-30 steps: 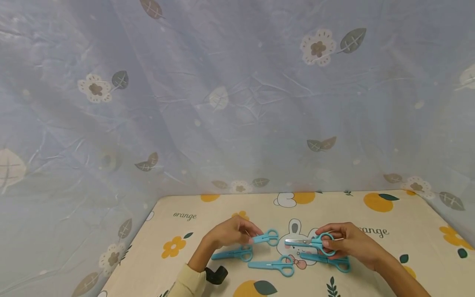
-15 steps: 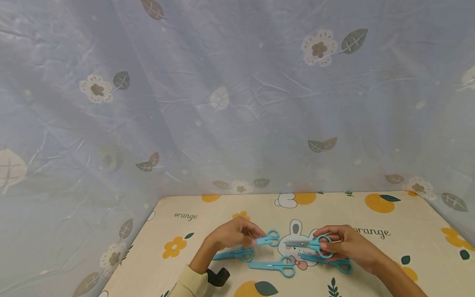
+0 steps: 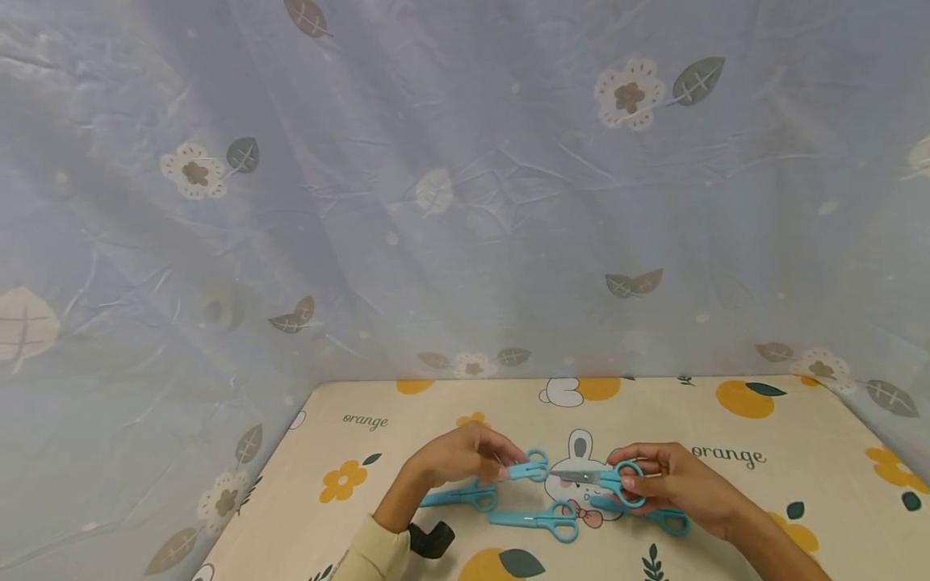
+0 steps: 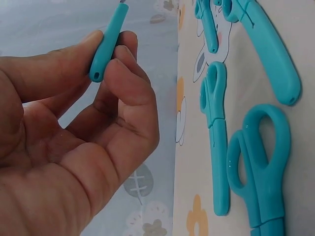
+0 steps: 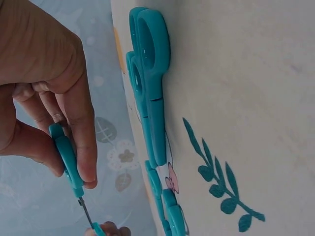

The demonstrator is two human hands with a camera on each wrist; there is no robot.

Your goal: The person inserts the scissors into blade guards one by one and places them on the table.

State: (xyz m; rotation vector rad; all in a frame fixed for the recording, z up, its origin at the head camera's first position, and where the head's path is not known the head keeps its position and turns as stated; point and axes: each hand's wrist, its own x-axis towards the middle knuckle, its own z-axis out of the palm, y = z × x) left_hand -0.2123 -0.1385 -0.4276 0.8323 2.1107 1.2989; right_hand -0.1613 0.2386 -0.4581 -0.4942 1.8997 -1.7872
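Observation:
My left hand pinches a light blue blade cover between thumb and fingers, its closed end towards the left wrist camera. In my right hand is a pair of light blue scissors, pinched by the finger loops, with bare metal blades pointing left. The blade tips are right at the cover's right end, above the table. Behind the cover, the finger loops of another pair of scissors lie on the cloth, partly hidden in the head view.
More covered blue scissors lie on the patterned cloth: one pair in front, one pair under the left wrist, and one below my right hand. A black object sits at the left wrist. A grey-blue curtain hangs behind the table.
My right hand has moved left with the scissors, and my left hand slightly right with the cover. The gap between blade tips and cover has closed. The scissors on the table have stayed put.

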